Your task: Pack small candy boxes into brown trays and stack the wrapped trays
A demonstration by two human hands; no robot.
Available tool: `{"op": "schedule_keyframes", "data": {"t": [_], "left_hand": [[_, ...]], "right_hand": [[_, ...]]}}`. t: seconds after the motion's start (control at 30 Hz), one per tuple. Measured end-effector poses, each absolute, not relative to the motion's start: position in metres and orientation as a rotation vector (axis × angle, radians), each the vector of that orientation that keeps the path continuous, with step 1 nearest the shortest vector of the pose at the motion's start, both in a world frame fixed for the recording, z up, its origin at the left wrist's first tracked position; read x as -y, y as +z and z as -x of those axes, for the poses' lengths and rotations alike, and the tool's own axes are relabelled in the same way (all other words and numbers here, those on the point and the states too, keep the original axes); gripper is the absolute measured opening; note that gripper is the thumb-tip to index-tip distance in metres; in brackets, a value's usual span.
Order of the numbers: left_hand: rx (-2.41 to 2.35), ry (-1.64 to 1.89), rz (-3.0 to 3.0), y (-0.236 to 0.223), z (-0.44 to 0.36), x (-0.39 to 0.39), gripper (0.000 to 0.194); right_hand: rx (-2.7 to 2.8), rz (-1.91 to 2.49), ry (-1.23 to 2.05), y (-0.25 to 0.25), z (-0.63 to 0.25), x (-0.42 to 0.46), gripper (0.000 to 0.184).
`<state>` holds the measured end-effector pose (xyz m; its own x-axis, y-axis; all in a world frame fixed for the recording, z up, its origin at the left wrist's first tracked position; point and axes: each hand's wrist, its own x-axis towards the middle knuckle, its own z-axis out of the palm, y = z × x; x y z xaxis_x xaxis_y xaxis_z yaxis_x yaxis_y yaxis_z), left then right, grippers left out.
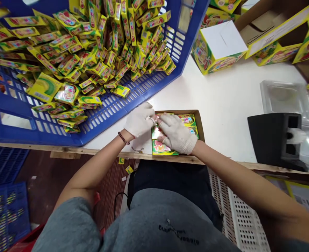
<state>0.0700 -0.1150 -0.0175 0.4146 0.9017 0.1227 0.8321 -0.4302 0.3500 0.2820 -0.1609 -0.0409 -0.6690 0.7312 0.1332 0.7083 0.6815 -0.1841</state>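
A shallow cardboard box (201,130) sits at the table's front edge, holding several flat yellow-green candy packs (161,147) laid in rows. My right hand (177,133), in a white glove, lies over these packs with its fingers stretched out and the thumb apart. My left hand (141,120), also gloved, is at the box's upper left corner. Its fingers are bent together there, touching the box edge or a pack; what is between them is hidden. Some packs in the box are covered by my right hand.
A large blue crate (144,96) heaped with small candy packs (73,63) stands at the left. Yellow-green display boxes (220,45) are at the back right. A black holder (271,140) and clear plastic trays (285,96) lie on the white table (222,105) at right.
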Motion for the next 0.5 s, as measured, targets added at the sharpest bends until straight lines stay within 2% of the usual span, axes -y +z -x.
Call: {"op": "schedule_keyframes", "data": {"t": [0.07,0.1,0.13,0.23,0.3,0.4,0.5], "left_hand": [[-1.627,0.718,-2.331,-0.032,-0.048,0.086,0.015],[-1.73,0.826,-2.278,-0.039,-0.036,0.069,0.008],[-1.849,0.877,-2.219,-0.046,-0.024,0.053,0.011],[-2.137,0.785,-1.984,-0.061,0.006,0.011,0.045],[-2.155,0.71,-1.934,-0.064,0.018,-0.004,0.051],[-2.121,0.7,-1.948,-0.056,0.026,-0.006,0.046],[-2.117,0.791,-1.932,-0.037,0.031,0.0,0.032]], "right_hand": [[2.741,1.133,0.233,-0.05,-0.278,0.164,0.071],[2.742,1.136,0.255,-0.054,-0.276,0.164,0.073],[2.732,1.142,0.276,-0.057,-0.275,0.165,0.073],[2.697,1.157,0.333,-0.061,-0.272,0.165,0.072],[2.696,1.174,0.34,-0.058,-0.271,0.165,0.072],[2.703,1.204,0.311,-0.052,-0.27,0.166,0.069],[2.69,1.204,0.292,-0.047,-0.27,0.167,0.067]]}}
